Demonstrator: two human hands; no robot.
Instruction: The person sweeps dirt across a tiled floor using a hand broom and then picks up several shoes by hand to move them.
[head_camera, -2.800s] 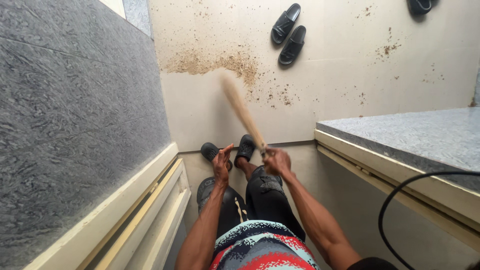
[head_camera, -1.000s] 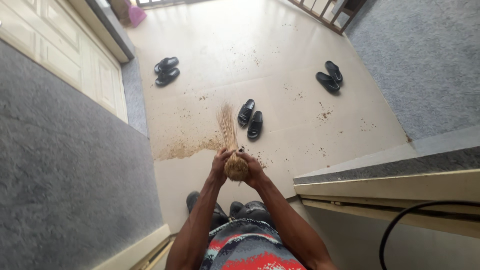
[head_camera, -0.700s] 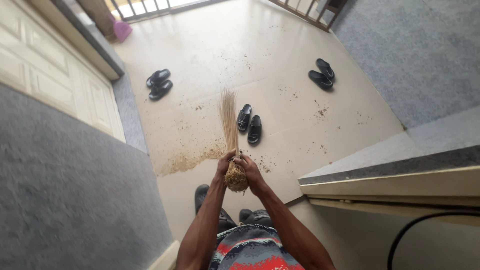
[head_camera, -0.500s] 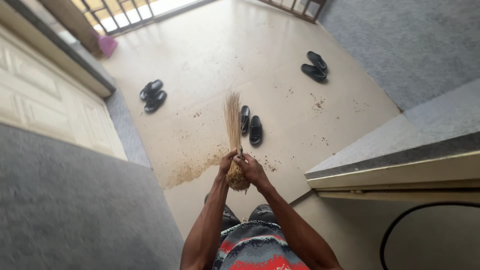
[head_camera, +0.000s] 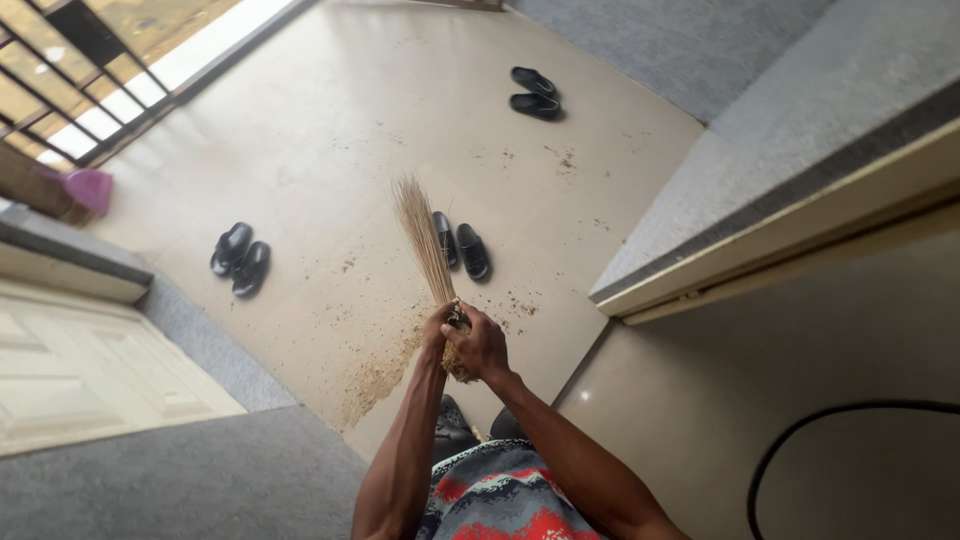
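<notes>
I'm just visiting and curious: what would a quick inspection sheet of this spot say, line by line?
Surface: pale tiled floor, strewn with brown specks and a sandy dirt pile.
Job's things: bundled straw broom, bristles pointing up and away from the person.
Clutter: three pairs of black slippers: one near the broom, one to the left, one far off; a pink object by the railing.
Grippers: left hand and right hand both closed around the broom's bound end.
Cables: black cable looping at lower right.
Surroundings: metal railing, cream panelled door, grey speckled walls.
</notes>
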